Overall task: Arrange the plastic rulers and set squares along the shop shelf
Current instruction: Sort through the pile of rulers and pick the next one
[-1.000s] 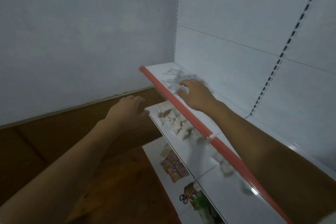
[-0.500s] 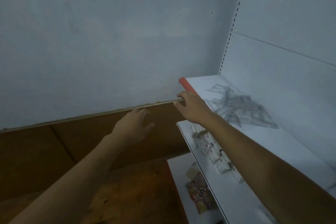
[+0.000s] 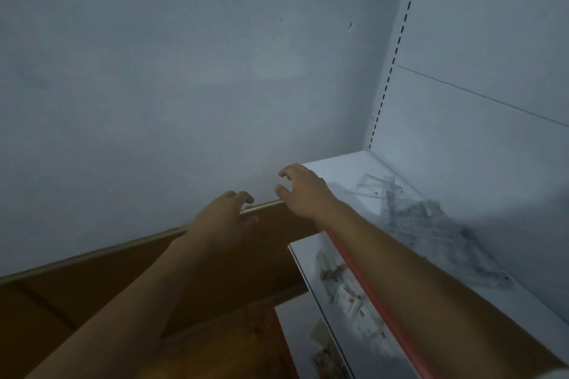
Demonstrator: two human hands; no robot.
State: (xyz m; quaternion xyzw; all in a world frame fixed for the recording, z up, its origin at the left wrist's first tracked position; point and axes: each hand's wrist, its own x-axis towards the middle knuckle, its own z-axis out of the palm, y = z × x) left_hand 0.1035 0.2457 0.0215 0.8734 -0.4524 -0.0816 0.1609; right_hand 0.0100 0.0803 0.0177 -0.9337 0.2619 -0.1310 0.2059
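The right hand (image 3: 303, 191) reaches over the far front corner of the top shelf (image 3: 335, 169), fingers spread and loosely bent, grasping nothing; whether the palm touches the shelf edge cannot be told. The left hand (image 3: 223, 218) hovers in the air to the left of the shelving, apart from it, fingers loosely curled and empty.

The top shelf is white with a red front strip (image 3: 369, 292) running under the right forearm. On it, behind and to the right of the right hand, lies a loose heap of clear plastic rulers and set squares (image 3: 409, 212). They overlap at mixed angles, pale grey and see-through, with faint printed scale marks; one triangular piece at the far end of the heap shows its outline plainly, while the nearer part is blurred. The heap sits near the white back panel (image 3: 462, 138), well apart from the right hand.

The lower shelf (image 3: 300, 258) holds small white packets (image 3: 348, 301) with red marks, blurred. A bottom shelf (image 3: 292, 326) below carries further packaged goods, too blurred to tell. A grey wall (image 3: 184, 71) and brown wooden floor (image 3: 92, 301) lie to the left.
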